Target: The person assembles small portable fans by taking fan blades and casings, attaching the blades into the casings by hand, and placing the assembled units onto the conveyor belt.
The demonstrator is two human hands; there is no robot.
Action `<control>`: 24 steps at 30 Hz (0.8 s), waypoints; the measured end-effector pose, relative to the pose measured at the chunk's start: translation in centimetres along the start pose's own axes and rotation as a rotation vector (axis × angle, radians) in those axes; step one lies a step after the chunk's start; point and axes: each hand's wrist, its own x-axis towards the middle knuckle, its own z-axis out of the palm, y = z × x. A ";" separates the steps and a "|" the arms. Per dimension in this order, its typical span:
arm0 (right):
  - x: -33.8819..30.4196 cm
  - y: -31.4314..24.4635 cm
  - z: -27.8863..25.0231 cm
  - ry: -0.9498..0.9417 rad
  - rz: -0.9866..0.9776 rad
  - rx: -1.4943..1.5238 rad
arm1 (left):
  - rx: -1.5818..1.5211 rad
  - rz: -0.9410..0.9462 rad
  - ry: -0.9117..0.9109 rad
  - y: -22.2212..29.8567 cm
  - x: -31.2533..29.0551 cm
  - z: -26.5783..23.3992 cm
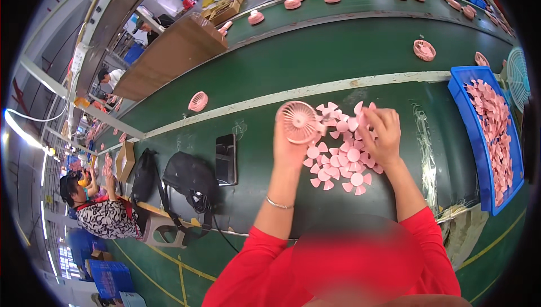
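My left hand (286,152) is closed round a pink round fan housing (299,122), its slatted grille facing up. A little to the right, my right hand (385,138) pinches a small pink fan blade (359,108) over the far edge of a loose pile. That pile of pink fan blades (353,155) is spread on the green worktop between and below both hands. Part of the held blade is hidden behind my fingers.
A blue tray (478,138) heaped with pink blades stands right. Left lie a phone (226,159) and a black bag (189,176). Beyond a pale rail, a green conveyor (338,53) carries pink fan parts. A teal fan (518,73) stands far right; a person (107,217) sits left.
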 end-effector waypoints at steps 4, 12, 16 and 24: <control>0.4 -3.2 -0.7 -0.016 -0.146 0.100 | 0.136 -0.079 -0.016 -3.4 -3.8 1.3; -0.1 -5.1 -0.2 -0.228 -0.123 0.038 | 0.355 0.017 -0.042 -6.2 -5.5 1.4; -0.7 -4.6 -0.4 -0.261 -0.087 0.023 | 0.668 0.117 -0.012 -6.3 -5.5 1.8; -0.3 -4.4 -0.4 -0.165 0.104 0.086 | 0.691 0.165 -0.067 -5.7 -5.4 1.5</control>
